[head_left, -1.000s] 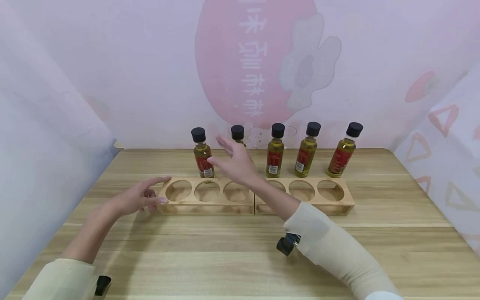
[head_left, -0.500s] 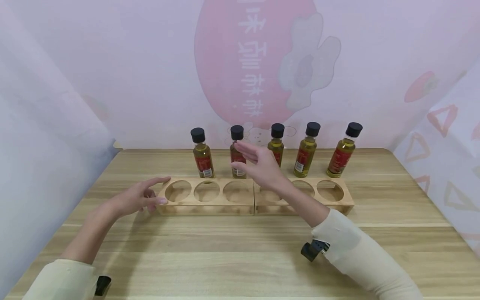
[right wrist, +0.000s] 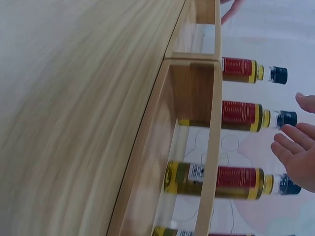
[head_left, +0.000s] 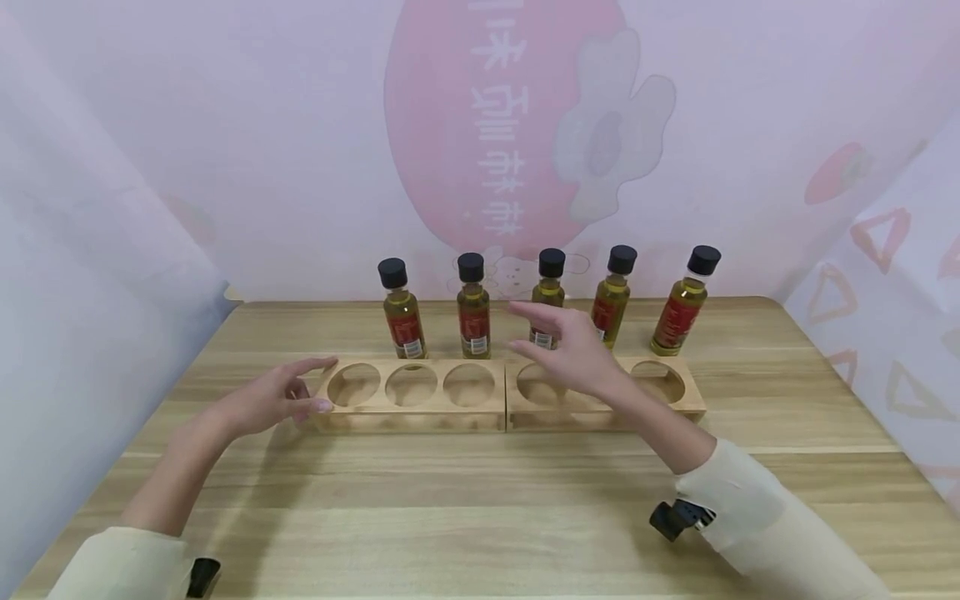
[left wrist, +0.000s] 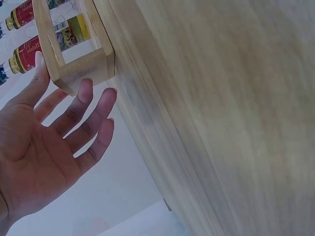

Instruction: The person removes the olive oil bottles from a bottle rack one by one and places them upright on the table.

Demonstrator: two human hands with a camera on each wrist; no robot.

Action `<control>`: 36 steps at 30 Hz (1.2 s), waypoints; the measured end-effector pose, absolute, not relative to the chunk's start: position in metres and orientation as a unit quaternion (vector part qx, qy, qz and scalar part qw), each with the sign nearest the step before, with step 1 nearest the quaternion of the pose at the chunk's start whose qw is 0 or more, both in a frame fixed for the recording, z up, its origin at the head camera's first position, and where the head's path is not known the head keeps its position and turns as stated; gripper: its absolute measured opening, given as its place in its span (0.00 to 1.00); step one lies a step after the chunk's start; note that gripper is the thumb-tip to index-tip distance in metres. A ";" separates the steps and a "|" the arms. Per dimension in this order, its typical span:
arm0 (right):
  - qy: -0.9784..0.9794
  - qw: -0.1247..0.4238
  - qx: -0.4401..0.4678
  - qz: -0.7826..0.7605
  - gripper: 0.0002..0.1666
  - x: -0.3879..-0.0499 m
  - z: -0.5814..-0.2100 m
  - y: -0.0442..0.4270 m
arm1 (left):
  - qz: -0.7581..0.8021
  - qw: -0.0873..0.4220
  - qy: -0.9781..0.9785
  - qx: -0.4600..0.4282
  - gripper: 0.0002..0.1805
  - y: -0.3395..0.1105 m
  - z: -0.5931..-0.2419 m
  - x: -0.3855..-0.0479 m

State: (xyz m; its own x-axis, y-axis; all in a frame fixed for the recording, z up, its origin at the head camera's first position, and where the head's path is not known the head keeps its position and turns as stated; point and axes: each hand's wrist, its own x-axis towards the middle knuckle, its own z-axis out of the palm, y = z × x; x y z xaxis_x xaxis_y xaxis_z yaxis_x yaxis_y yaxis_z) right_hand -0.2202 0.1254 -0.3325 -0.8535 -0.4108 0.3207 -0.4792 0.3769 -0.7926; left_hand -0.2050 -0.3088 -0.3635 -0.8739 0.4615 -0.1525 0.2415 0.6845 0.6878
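Note:
My left hand [head_left: 266, 400] holds the left end of a light wooden rack [head_left: 420, 422] between thumb and index finger; its other fingers are loosely bent at the end board in the left wrist view. Against that rack stands a second wooden rack [head_left: 551, 421], also with three round holes. Above it my right hand [head_left: 577, 358] hovers, thumb apart from the fingers, holding nothing. Closest to that hand in the head view are the middle bottle of oil [head_left: 548, 291] and the bottle [head_left: 611, 302] to its right, both partly hidden by it. All visible rack holes have no bottle in them.
Behind the racks several black-capped, red-labelled oil bottles stand in a row, from the leftmost bottle [head_left: 405, 325] to the rightmost bottle [head_left: 680, 317]. A wooden table [head_left: 420, 517] carries everything. A printed cloth [head_left: 300, 150] hangs behind it.
My right hand has moved rightward, from in front of the second bottle from the left to above the right rack. The left hand keeps its place. Racks and bottles have not visibly moved.

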 end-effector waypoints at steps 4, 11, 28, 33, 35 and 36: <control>-0.835 0.045 0.265 0.480 0.28 -0.215 -0.336 0.141 | 0.319 0.139 0.915 0.201 0.41 -0.308 -0.363 -0.203; -0.851 0.047 0.251 0.458 0.24 -0.205 -0.339 0.169 | 0.249 0.089 0.942 0.207 0.40 -0.304 -0.360 -0.198; -0.899 0.043 0.238 0.366 0.13 -0.193 -0.346 0.255 | 0.152 -0.028 0.970 0.189 0.32 -0.300 -0.348 -0.184; -0.910 0.048 0.241 0.333 0.13 -0.189 -0.343 0.277 | 0.150 -0.068 0.962 0.217 0.24 -0.295 -0.346 -0.184; -0.915 0.057 0.240 0.318 0.12 -0.188 -0.342 0.284 | 0.148 -0.071 0.962 0.219 0.24 -0.294 -0.345 -0.184; -0.918 0.060 0.239 0.311 0.12 -0.188 -0.342 0.287 | 0.146 -0.073 0.962 0.219 0.24 -0.294 -0.344 -0.183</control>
State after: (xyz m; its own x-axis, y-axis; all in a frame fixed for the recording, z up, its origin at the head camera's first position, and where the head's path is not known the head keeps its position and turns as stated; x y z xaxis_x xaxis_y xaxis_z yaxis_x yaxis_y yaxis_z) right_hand -0.1877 0.2872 -0.3423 -0.8791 -0.4010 0.2577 -0.4750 0.6930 -0.5423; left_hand -0.1831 -0.2940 -0.3444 -0.8930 0.4004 0.2054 0.4433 0.8611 0.2489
